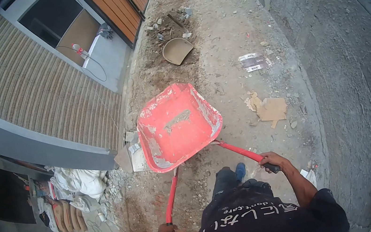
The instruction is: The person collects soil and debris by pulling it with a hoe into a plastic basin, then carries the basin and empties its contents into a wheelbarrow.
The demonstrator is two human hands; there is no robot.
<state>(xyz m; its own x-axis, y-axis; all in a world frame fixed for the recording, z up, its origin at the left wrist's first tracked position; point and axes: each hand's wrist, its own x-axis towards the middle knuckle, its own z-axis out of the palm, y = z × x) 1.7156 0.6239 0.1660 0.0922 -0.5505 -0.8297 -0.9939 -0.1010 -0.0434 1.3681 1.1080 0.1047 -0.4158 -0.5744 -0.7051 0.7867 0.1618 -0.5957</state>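
A red wheelbarrow (169, 137) stands before me, its tray bare but for dried grey cement stains on the floor and walls. My right hand (272, 161) is wrapped round the black grip of its right red handle (242, 151). Lower in the view, my left hand (166, 231) closes on the end of the left red handle (172, 197). The wheel is hidden beneath the tray.
Ahead lie a dustpan-shaped scoop (178, 51) and rubble (164, 31) on the dirt path. Torn cardboard (271, 108) and a flattened wrapper (255, 62) lie to the right, by a rough grey wall (341, 46). Left are a ribbed wall (43, 83), an orange gate (113, 7) and white sacks (81, 180).
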